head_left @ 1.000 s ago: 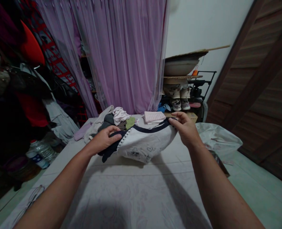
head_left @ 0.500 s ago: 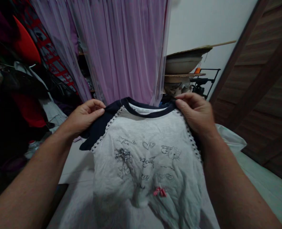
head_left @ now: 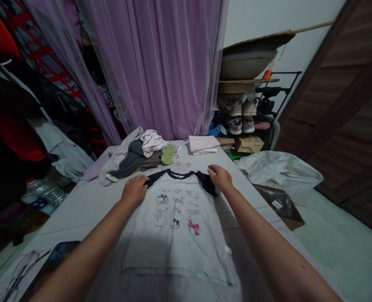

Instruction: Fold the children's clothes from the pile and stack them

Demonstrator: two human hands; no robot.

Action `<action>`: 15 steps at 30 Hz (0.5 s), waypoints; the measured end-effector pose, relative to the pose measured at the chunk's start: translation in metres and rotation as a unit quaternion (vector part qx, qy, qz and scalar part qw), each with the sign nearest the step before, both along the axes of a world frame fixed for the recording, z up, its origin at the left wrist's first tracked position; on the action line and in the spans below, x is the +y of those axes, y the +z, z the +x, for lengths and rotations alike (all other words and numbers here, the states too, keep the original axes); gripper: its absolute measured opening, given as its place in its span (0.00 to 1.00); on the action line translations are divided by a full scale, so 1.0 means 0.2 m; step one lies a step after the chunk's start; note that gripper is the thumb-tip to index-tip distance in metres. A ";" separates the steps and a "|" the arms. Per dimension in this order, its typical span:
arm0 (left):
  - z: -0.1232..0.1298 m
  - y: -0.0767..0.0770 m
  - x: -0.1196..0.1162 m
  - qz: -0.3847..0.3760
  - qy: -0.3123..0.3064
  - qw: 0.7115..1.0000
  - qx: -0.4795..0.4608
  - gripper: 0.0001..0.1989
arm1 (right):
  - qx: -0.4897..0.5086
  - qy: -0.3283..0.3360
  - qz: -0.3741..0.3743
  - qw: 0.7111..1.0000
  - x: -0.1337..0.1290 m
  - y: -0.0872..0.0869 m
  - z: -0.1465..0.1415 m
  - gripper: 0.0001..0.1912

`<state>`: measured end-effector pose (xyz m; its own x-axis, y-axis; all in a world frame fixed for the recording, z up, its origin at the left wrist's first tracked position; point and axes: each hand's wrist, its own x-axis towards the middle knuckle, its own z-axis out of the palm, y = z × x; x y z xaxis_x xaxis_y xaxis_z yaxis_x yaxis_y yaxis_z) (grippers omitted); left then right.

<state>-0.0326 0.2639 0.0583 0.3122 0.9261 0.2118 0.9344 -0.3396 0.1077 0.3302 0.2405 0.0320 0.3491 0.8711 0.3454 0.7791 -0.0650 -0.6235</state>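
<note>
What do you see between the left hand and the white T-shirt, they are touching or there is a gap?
Touching. The head view shows the left hand lying on the T-shirt at its navy shoulder, with no gap.

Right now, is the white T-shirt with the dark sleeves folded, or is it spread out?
Spread out: the white T-shirt lies flat, printed front up, with the left hand and right hand resting at its shoulders.

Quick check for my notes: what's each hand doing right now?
Left hand: open, resting on the T-shirt at its shoulder.
Right hand: curled on the dark sleeve; whether it grips cannot be told.
</note>
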 end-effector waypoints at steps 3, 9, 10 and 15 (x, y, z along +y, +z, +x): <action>-0.07 -0.13 -0.09 -0.019 0.021 0.999 -0.022 0.19 | -0.056 -0.049 -0.076 0.994 -0.07 -0.09 0.07 0.19; -0.02 -0.26 -0.19 -0.020 -0.036 0.997 -0.072 0.22 | -0.045 0.081 -0.084 0.992 -0.07 -0.13 0.06 0.14; 0.01 -0.27 -0.18 -0.024 -0.047 0.996 -0.075 0.22 | -0.031 0.102 -0.079 0.991 -0.06 -0.12 0.04 0.12; 0.12 -0.25 -0.07 -0.070 -0.061 0.995 -0.032 0.26 | -0.050 0.089 -0.127 0.987 -0.08 -0.03 0.01 0.12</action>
<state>-0.0080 0.2492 0.0082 0.4139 0.9041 0.1062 0.8767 -0.4273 0.2207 0.3321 0.2255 0.0259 0.1574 0.9785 0.1334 0.8491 -0.0651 -0.5242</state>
